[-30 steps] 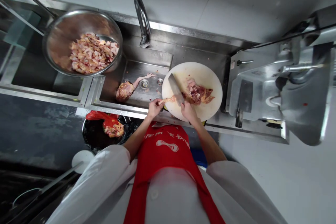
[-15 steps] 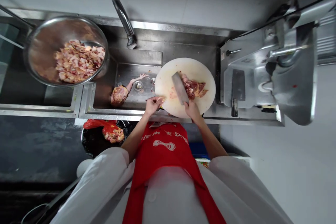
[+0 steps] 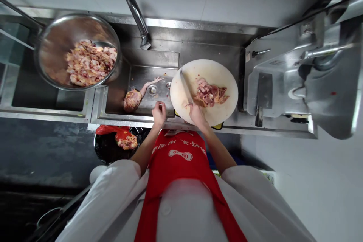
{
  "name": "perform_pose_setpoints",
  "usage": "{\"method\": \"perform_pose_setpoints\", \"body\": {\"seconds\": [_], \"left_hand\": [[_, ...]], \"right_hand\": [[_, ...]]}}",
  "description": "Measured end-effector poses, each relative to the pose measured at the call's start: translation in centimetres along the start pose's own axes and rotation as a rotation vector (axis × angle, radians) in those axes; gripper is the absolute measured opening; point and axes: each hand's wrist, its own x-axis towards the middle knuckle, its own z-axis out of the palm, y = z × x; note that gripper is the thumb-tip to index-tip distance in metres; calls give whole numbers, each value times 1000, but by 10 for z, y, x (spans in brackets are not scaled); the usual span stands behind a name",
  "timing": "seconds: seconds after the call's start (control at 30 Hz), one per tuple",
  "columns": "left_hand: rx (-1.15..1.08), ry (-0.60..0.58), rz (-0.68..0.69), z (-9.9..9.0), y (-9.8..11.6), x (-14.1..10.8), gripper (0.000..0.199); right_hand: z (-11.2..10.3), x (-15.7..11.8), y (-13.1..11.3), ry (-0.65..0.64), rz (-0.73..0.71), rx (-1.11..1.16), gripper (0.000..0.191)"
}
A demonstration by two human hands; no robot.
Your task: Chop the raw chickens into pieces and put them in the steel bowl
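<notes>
My right hand (image 3: pixel 197 115) is closed round the handle of a cleaver (image 3: pixel 186 87), its blade seen nearly edge-on over the left part of a round white cutting board (image 3: pixel 224 71). Right of the blade lies a pile of raw poultry (image 3: pixel 208 92), dark red and partly cut. My left hand (image 3: pixel 159 112) hovers over the sink's front edge, left of the board, with curled fingers; whether anything small is in them I cannot make out. A raw poultry leg with its foot (image 3: pixel 133 100) rests in the sink (image 3: pixel 154 60) beyond that hand.
A big steel bowl (image 3: pixel 52 64) of chopped meat stands at the left. Behind the sink rises a faucet (image 3: pixel 137 11). A metal slicer (image 3: pixel 283 72) is at the right, with another cleaver (image 3: pixel 259 115) on it. Below the counter, a black-lined bin (image 3: pixel 106 147) holds scraps.
My left hand has left the board's edge, moving left over the sink with its fingers curled. The cleaver has shifted left, away from the meat, and its blade is turned more edge-on.
</notes>
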Motion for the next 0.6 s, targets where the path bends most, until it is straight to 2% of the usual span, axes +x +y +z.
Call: {"method": "perform_pose_setpoints", "body": {"seconds": [0.07,0.13,0.23,0.3,0.4,0.47,0.53,0.6], "left_hand": [[-20,-61,92,13,6,-3,26],[-29,-146,243,37,17,-2,22],[-4,-250,443,70,28,4,20],[19,-290,491,80,29,10,18],[87,-365,525,79,33,19,12],[151,-391,574,82,48,28,9],[172,-406,648,100,75,39,12],[150,-502,751,134,110,50,20]], "right_hand": [[20,12,2,-134,26,-38,35],[29,23,9,-143,15,-41,33],[21,33,24,-148,12,19,33],[8,31,39,-147,34,87,34],[-13,14,73,-28,73,180,36],[-25,-8,99,108,107,237,36],[-35,-35,125,230,177,306,39],[-40,-63,148,309,283,395,42]]}}
